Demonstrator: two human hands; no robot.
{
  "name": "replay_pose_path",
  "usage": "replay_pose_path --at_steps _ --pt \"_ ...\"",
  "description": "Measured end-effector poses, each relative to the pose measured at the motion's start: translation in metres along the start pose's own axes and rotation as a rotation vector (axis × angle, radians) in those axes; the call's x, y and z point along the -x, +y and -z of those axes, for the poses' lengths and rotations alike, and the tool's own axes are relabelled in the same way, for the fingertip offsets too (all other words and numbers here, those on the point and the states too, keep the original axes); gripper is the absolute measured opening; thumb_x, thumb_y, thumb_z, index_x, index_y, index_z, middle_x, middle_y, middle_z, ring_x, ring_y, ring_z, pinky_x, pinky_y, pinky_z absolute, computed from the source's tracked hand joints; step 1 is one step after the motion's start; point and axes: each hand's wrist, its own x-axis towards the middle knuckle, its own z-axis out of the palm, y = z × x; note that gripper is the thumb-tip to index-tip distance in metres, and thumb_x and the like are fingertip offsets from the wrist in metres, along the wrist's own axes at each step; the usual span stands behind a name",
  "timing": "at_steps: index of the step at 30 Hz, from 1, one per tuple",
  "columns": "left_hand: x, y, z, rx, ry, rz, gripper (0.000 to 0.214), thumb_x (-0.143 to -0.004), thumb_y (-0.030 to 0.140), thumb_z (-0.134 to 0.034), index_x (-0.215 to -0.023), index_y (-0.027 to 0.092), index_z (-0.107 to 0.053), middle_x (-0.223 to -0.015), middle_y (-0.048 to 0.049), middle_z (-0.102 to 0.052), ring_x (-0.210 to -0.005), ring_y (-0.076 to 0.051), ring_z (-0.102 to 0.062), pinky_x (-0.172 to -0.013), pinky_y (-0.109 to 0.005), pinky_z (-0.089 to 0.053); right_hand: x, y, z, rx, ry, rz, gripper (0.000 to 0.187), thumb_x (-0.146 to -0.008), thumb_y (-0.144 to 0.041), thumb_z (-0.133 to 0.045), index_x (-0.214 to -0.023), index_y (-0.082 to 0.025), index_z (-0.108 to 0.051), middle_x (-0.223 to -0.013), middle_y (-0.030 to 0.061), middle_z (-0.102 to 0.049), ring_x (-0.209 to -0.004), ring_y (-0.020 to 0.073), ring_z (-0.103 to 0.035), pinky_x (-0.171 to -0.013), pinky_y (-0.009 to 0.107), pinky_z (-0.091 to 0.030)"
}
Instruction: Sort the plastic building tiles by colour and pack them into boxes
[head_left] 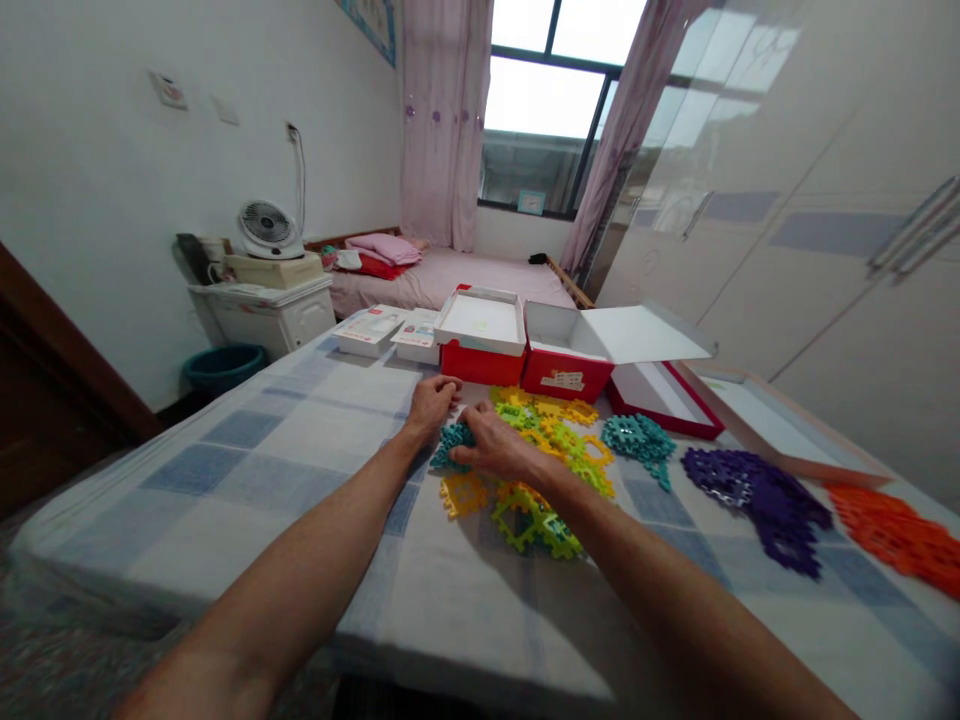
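Observation:
Both my hands meet over a small clump of teal plastic puzzle pieces (454, 442) on a blue-and-white checked cloth (300, 470). My left hand (433, 402) rests curled on the clump's far left side. From the right, my right hand (489, 445) has its fingers closed onto the teal pieces. Just right of my hands lies a spread of yellow and green pieces (551, 450). A yellow piece (463, 494) lies flat below the clump.
Further right lie a teal pile (639, 440), a purple pile (765, 495) and an orange pile (892, 535). Open red-and-white boxes (559, 365) and their lids stand behind the pieces. A white cabinet with a fan (266, 300), a bin and a bed are beyond.

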Motion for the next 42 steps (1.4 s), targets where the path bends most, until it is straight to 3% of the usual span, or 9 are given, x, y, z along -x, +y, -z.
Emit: replay_pose_path --at_steps 5,8,15,20,23,30,34,38,42 --pt "0.005 0.008 0.001 -0.019 -0.018 -0.008 0.013 -0.063 0.02 -0.055 -0.069 0.016 -0.066 -0.064 -0.001 -0.067 -0.057 -0.012 -0.06 -0.053 -0.02 -0.047 0.011 0.002 -0.009 -0.215 0.177 0.175 0.031 -0.073 -0.015 -0.061 -0.102 -0.016 -0.05 -0.109 0.0087 -0.047 -0.097 0.0181 -0.048 -0.087 0.033 -0.043" --pt "0.008 0.008 0.002 -0.027 -0.034 -0.008 0.017 -0.063 0.024 -0.055 -0.073 0.015 -0.066 -0.06 0.0001 -0.065 -0.051 -0.011 -0.057 -0.051 -0.021 -0.046 0.031 0.015 0.008 -0.312 0.321 0.185 0.042 -0.076 -0.014 -0.058 -0.116 -0.018 -0.047 -0.112 0.0079 -0.052 -0.101 0.0181 -0.05 -0.092 0.035 -0.041" --pt "0.007 0.003 0.001 -0.022 -0.046 -0.023 0.023 -0.059 0.029 -0.058 -0.074 0.014 -0.066 -0.065 -0.002 -0.066 -0.053 -0.01 -0.057 -0.05 -0.021 -0.046 0.117 0.118 0.068 -0.223 0.534 -0.236 0.045 -0.072 -0.019 -0.052 -0.117 -0.017 -0.056 -0.108 0.0079 -0.062 -0.095 0.0199 -0.058 -0.088 0.037 -0.044" --pt "0.009 0.005 0.001 -0.051 -0.048 -0.04 0.022 -0.058 0.029 -0.06 -0.073 0.014 -0.066 -0.064 -0.0024 -0.066 -0.053 -0.011 -0.058 -0.051 -0.022 -0.047 0.152 0.175 0.055 -0.18 0.46 -0.401 0.048 -0.071 -0.023 -0.051 -0.118 -0.015 -0.059 -0.106 0.0096 -0.065 -0.082 0.0199 -0.06 -0.076 0.035 -0.047" --pt "0.01 0.006 0.002 -0.094 -0.053 -0.057 0.023 -0.059 0.03 -0.059 -0.073 0.013 -0.066 -0.064 -0.0022 -0.066 -0.054 -0.011 -0.058 -0.054 -0.022 -0.048 0.154 0.185 0.042 -0.135 0.497 -0.355 0.048 -0.073 -0.026 -0.052 -0.118 -0.011 -0.059 -0.113 0.0142 -0.062 -0.098 0.0242 -0.058 -0.088 0.04 -0.045" --pt "0.008 -0.002 0.002 -0.215 -0.084 -0.109 0.027 -0.064 0.032 -0.056 -0.079 0.013 -0.068 -0.066 -0.003 -0.066 -0.06 -0.014 -0.06 -0.058 -0.024 -0.049 0.151 0.19 0.032 0.046 0.753 -0.275 0.036 -0.079 -0.029 -0.052 -0.109 -0.012 -0.063 -0.111 0.0155 -0.056 -0.108 0.0272 -0.052 -0.099 0.046 -0.039" --pt "0.011 -0.004 0.0 -0.333 -0.119 -0.219 0.026 -0.067 0.031 -0.055 -0.081 0.016 -0.07 -0.079 -0.0047 -0.07 -0.073 -0.017 -0.063 -0.068 -0.026 -0.05 0.151 0.166 0.035 0.057 0.801 -0.157 0.027 -0.084 -0.027 -0.052 -0.107 -0.017 -0.063 -0.11 0.0126 -0.058 -0.108 0.0258 -0.052 -0.098 0.045 -0.039" --pt "0.015 -0.002 -0.002 -0.572 -0.193 -0.428 0.029 -0.073 0.028 -0.048 -0.085 0.017 -0.071 -0.093 -0.0067 -0.071 -0.084 -0.018 -0.062 -0.08 -0.028 -0.049 0.148 0.118 0.03 -0.061 0.579 0.164 0.015 -0.086 -0.026 -0.054 -0.097 -0.023 -0.065 -0.102 0.0073 -0.063 -0.104 0.0221 -0.054 -0.096 0.043 -0.041" --pt "0.017 0.0 -0.002 -0.632 -0.206 -0.434 0.031 -0.076 0.027 -0.044 -0.089 0.017 -0.071 -0.096 -0.007 -0.07 -0.086 -0.018 -0.062 -0.082 -0.028 -0.049 0.143 0.079 0.012 -0.036 0.29 0.416 0.02 -0.08 -0.035 -0.066 -0.096 -0.024 -0.065 -0.103 0.0057 -0.062 -0.109 0.022 -0.051 -0.097 0.042 -0.037"
